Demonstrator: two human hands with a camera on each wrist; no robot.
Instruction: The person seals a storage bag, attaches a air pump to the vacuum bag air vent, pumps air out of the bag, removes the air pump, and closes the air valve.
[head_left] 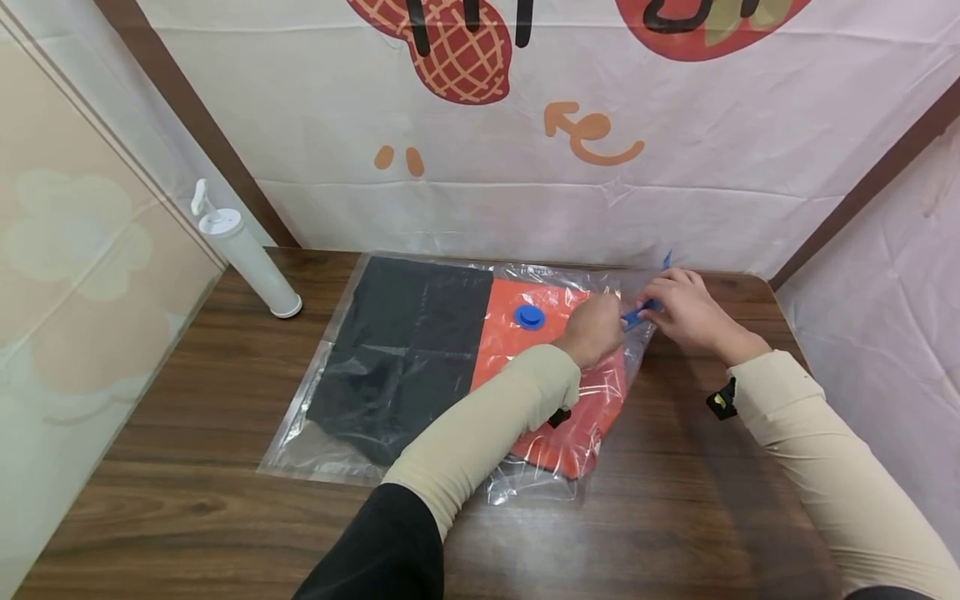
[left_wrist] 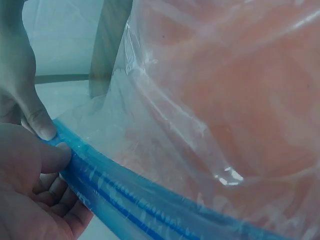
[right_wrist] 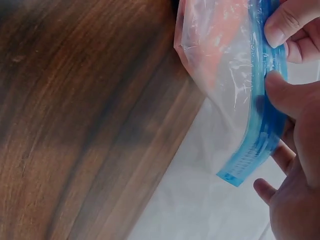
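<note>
A clear vacuum storage bag (head_left: 303, 450) lies flat on the wooden table, holding a folded dark cloth (head_left: 420, 333) and an orange cloth (head_left: 506, 304). Its round blue valve (head_left: 529, 317) sits over the orange part. Along the bag's right end runs a blue zip strip (left_wrist: 125, 200). My left hand (head_left: 592, 329) pinches this strip between thumb and curled fingers. Close beside it, my right hand (head_left: 682, 312) pinches the strip nearer its far corner, thumb on top, as the right wrist view shows. Past the right thumb, the strip's end (right_wrist: 240, 167) sticks out free.
A white cylindrical pump (head_left: 251, 262) with a handle on top stands at the table's back left. Behind the table (head_left: 187, 467) hangs a printed white cloth (head_left: 300, 100), and more cloth hangs at both sides. The table's back edge runs just behind the bag.
</note>
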